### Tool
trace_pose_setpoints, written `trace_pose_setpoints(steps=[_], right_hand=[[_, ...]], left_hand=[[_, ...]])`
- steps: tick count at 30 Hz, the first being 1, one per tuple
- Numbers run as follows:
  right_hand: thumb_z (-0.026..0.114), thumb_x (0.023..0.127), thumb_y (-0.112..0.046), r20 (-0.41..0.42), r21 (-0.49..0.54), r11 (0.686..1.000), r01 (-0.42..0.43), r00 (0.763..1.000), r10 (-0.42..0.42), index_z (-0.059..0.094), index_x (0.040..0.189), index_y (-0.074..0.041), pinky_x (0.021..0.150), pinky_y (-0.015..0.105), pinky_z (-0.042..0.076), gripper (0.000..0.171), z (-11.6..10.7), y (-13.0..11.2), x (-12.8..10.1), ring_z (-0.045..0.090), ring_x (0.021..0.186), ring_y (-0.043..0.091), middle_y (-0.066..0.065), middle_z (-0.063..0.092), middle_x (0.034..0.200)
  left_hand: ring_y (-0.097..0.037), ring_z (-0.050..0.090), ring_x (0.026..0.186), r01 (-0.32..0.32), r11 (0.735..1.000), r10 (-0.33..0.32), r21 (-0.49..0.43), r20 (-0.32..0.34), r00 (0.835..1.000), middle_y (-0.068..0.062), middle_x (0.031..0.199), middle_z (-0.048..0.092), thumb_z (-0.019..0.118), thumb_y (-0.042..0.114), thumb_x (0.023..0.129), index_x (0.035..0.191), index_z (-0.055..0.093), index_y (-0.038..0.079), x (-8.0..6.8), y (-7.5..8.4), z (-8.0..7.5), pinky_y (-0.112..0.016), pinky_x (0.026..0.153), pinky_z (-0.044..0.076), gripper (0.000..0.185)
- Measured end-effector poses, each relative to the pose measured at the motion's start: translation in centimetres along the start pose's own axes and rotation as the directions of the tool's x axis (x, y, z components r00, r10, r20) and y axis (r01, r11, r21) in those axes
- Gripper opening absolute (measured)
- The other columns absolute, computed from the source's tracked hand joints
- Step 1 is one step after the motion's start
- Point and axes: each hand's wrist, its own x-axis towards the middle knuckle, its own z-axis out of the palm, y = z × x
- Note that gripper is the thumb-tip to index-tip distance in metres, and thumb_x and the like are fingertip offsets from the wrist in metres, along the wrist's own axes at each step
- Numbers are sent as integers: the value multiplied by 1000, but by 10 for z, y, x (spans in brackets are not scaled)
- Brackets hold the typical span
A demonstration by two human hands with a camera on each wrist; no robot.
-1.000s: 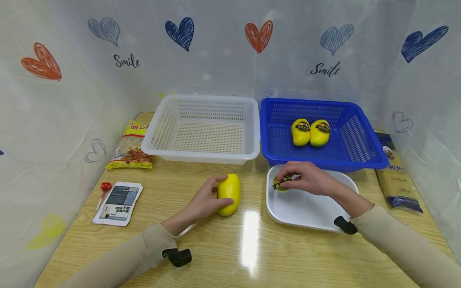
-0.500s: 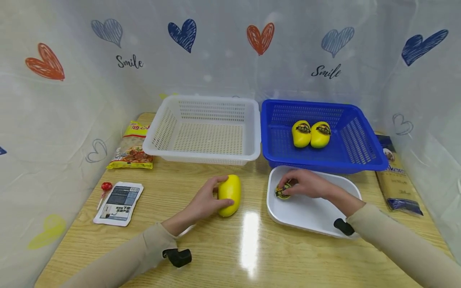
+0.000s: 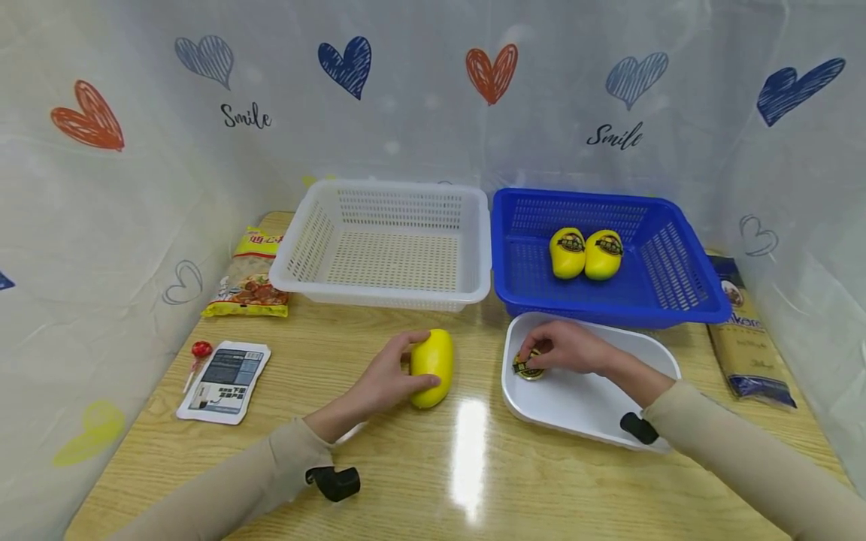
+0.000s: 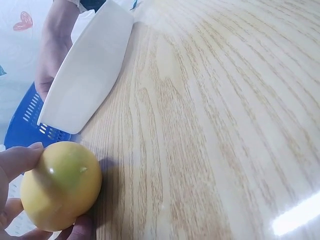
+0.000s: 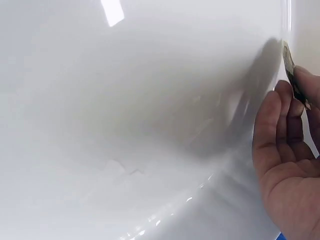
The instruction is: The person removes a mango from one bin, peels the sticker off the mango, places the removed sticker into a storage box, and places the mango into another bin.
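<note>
My left hand (image 3: 387, 377) grips a plain yellow mango (image 3: 433, 370) on the table, thumb and fingers on either side of it. In the left wrist view, the rounded end of this mango (image 4: 62, 185) faces the camera. Over the left end of a white tray (image 3: 588, 398), my right hand (image 3: 568, 347) pinches a round black-and-gold sticker (image 3: 529, 367). Seen from the right wrist, the sticker (image 5: 294, 77) is nearly edge-on between thumb and fingers, close to the tray wall. Two yellow mangoes (image 3: 585, 255) bearing similar stickers lie side by side in the blue basket (image 3: 534, 293).
A white basket (image 3: 392, 293) stands at the back, left of the blue one. On the left lie a yellow-and-red food bag (image 3: 249, 274), a white pouch (image 3: 225, 382) and a red lollipop (image 3: 201, 349). A brown packet (image 3: 747, 338) is at the far right.
My right hand has moved slightly nearer to me with the sticker, whose face has turned. My left hand and its mango have stayed in place.
</note>
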Motion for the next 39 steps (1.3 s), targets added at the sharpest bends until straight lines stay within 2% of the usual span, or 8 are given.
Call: trace_pose_setpoints(steps=[8,16,23,27,32,39], right_hand=[[74,86,-12,11,13,999,52,999,-52,73,92,-11,68,23,47,6,2,1,4,55,76,9,-6,69,88],[75,80,-7,9,-132,988,84,996,-84,70,91,-10,66,24,46,12,8,5,7,51,72,7,-8,61,79],[76,77,-7,-4,-274,953,126,991,-132,70,87,-12,64,23,42,12,9,-1,9,47,69,6,-10,57,75],[75,77,-6,1,-324,935,143,989,-151,70,81,-13,63,23,40,9,8,-6,7,43,66,5,-9,53,71],[71,80,-3,52,-295,942,158,987,-149,67,79,-12,62,23,41,10,6,-8,6,43,64,3,-11,52,68],[73,79,-3,90,-256,945,206,978,-189,67,89,-10,67,24,44,14,8,-3,10,50,73,7,-6,58,81]], left_hand=[[-33,52,119,1,1000,-1,-12,-3,1000,-11,145,42,82,19,79,142,47,13,0,0,0,-35,80,55,72],[-32,52,119,0,1000,0,-4,-1,1000,-11,144,42,83,19,79,142,47,13,0,0,0,-36,80,55,72],[-33,52,120,3,1000,-3,1,-1,1000,-11,145,42,83,20,79,142,47,14,0,1,0,-36,81,54,73],[-33,51,120,7,1000,-7,2,0,1000,-11,145,42,83,20,79,142,47,14,0,1,0,-37,81,54,73],[-34,51,121,-1,1000,1,0,2,1000,-12,145,42,83,19,79,142,47,14,1,1,1,-36,80,55,73],[-34,51,121,3,1000,-3,-1,-5,1000,-11,145,42,83,20,79,142,48,14,0,1,1,-37,80,55,73]])
